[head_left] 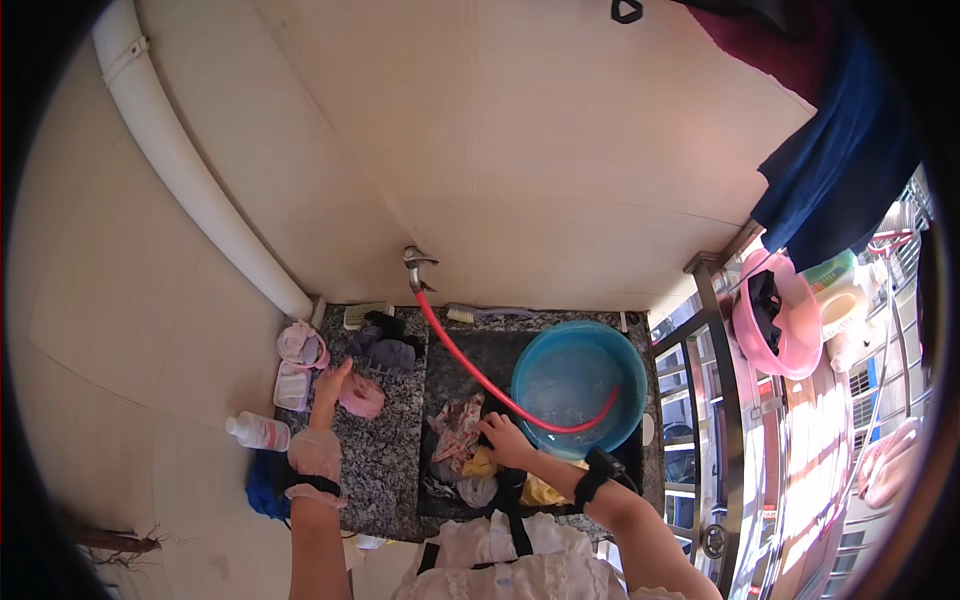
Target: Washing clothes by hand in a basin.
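Observation:
My left hand (330,382) is over the left part of the granite counter (382,465), beside a wet pink cloth (362,396); whether it grips the cloth is hard to tell. Dark socks or small cloths (386,349) lie just behind. My right hand (504,439) reaches into the dark sink (457,349), its fingers on dark fabric beside a floral cloth (457,431). Yellow cloth (544,491) and grey cloth (478,491) lie near it. A blue basin (581,334) of water stands at the sink's right. A red hose (465,358) runs from the wall tap (414,266) into it.
Two brushes, one (367,313) at the left and one with a long handle (487,313), lie along the back edge. Small pink containers (292,386) and a white bottle (259,433) stand left. Right are a metal railing (712,360) and a pink basin (802,322). Blue fabric (832,180) hangs above.

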`<state>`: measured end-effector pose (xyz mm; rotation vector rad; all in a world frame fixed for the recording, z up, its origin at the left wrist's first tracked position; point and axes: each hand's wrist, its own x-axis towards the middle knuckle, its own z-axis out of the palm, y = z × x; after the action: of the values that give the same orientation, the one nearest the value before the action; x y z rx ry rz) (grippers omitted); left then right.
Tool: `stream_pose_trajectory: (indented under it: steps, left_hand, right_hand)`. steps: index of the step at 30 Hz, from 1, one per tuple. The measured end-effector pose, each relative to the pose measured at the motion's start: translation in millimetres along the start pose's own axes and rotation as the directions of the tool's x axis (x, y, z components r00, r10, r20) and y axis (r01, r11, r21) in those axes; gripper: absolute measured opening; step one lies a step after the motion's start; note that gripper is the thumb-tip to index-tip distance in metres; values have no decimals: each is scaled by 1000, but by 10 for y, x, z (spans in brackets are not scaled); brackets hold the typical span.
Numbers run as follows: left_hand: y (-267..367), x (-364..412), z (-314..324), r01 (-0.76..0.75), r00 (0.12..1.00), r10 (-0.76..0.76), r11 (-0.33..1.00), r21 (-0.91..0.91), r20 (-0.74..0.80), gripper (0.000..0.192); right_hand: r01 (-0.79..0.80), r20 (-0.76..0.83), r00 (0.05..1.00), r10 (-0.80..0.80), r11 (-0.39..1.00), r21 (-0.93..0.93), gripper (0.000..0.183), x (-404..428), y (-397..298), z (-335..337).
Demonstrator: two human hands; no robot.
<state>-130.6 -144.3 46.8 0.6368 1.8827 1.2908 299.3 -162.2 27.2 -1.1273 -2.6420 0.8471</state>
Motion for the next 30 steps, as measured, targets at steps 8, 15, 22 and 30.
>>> stream_pose_trajectory:
  steps: [8,15,22,30]
  left_hand:
    - [23,-983,579,-604,784,620,743,289,44,19]
    - [-580,-1824,1624,50,621,-174,982,183,764,34]
    - [-783,-2098,1883,310,506,-43,941,-136,861,31]
    - [-204,-2283,1726,680,612,-533,732,-45,585,31]
  right_hand:
    - [-216,72,965,252,919,-329,55,-2,87,642]
    - [31,54,998,-40,987,157,35,-334,-473,-193]
    - [145,-152,985,-76,840,523,41,-620,-687,-324]
    - [-313,-195,895,401,876,367,33,-1100,460,-159]
